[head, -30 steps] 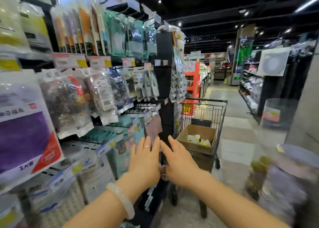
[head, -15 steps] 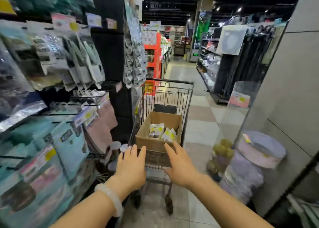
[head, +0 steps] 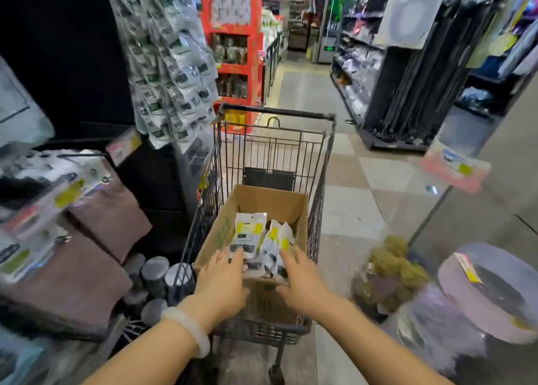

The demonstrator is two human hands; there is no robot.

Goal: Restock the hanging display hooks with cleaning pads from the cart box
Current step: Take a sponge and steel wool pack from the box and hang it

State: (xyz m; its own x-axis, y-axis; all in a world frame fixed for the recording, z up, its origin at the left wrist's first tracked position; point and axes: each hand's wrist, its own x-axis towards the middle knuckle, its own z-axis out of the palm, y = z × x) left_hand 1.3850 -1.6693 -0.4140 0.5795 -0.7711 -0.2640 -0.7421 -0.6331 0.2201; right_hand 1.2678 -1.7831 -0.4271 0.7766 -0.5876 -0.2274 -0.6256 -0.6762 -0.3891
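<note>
Both hands over near edge of cardboard box [head: 224,230] in wire cart [head: 320,186]. Left hand [head: 222,282] and right hand [head: 300,280] flat, fingers straight, touching packets of cleaning pads [head: 247,236] inside. Nothing gripped.

The person is wearing no sleeves: both forearms are showing bare up to the bottom edge of the view. The left hand [head: 221,280] is carrying a thick, smooth, pale whitish bangle [head: 188,330] around its wrist. The right hand [head: 300,280] is wearing nothing on wrist or fingers, and no gloves are covering either hand.
</note>
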